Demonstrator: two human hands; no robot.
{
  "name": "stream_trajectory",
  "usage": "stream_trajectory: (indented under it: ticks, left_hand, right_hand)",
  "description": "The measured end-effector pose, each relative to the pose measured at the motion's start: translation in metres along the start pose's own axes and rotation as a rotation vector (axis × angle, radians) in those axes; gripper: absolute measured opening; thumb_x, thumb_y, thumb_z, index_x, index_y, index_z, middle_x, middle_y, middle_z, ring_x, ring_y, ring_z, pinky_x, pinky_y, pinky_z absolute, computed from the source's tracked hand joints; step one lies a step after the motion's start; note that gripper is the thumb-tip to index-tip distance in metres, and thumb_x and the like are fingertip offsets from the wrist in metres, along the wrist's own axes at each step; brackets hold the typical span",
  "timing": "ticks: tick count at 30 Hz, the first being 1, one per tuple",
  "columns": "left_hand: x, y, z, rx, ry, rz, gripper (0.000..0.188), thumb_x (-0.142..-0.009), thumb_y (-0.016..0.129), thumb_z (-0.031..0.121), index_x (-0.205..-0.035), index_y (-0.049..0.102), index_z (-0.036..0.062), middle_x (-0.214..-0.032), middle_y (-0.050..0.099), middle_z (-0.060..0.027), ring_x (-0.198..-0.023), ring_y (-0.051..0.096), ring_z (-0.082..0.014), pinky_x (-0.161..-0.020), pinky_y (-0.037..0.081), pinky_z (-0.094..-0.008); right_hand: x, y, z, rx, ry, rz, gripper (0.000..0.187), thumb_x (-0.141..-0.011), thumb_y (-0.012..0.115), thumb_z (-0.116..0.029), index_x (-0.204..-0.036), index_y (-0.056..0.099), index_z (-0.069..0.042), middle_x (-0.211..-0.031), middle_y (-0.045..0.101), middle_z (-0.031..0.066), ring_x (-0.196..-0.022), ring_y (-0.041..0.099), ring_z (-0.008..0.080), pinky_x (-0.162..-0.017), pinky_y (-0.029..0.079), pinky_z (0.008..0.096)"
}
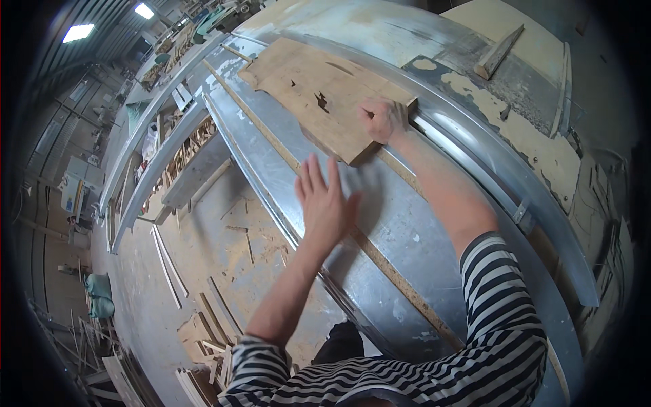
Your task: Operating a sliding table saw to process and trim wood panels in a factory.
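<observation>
A thick, light-brown wooden board (281, 78) with dark, ragged knot holes lies flat on the long metal bed. My right hand (384, 121) is at its near end, over the end edge, with the fingers curled into a fist. The inside of that fist is hidden, so I cannot tell whether anything is in it. Off the board's near left corner, my left hand (324, 203) hovers above or rests on the bed with its fingers spread. It holds nothing.
The shiny metal bed (420, 251) has narrow tan strips along it and a raised metal rail (475, 146) at the right. A wooden offcut (500, 53) lies on the worn surface beyond. Loose wood strips (215, 319) litter the floor at the left.
</observation>
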State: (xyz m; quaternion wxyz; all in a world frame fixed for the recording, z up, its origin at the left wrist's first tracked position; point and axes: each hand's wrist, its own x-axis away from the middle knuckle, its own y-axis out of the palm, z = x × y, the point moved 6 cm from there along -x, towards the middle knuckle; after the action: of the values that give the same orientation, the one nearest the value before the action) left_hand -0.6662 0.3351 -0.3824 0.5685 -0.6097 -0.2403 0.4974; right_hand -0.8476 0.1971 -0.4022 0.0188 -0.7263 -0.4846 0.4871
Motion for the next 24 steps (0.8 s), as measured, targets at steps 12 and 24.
stream_trajectory:
  ticks: [12,24]
  left_hand:
    - [-0.115,0.072,0.001,-0.194,0.095,-0.079,0.072,-0.087,0.061,0.037,-0.141,0.034,0.0004,-0.144,0.035,-0.0175,-0.134,0.028,-0.0421,-0.098,0.022,-0.0705]
    - [-0.111,0.081,0.011,-0.23,0.118,0.106,0.064,-0.083,0.064,0.03,-0.132,0.042,-0.0042,-0.139,0.038,-0.022,-0.13,0.032,-0.046,-0.092,0.025,-0.0764]
  right_hand:
    - [-0.011,0.014,0.003,0.024,0.089,-0.012,0.021,-0.081,0.059,-0.028,-0.072,0.066,-0.011,-0.076,0.065,0.0149,-0.075,0.063,0.0375,-0.066,0.05,0.0469]
    - [-0.032,-0.074,0.045,1.022,-0.276,-0.716,0.064,-0.075,0.073,-0.024,-0.136,0.052,-0.028,-0.148,0.037,0.0134,-0.135,0.037,0.03,-0.105,0.035,0.0532]
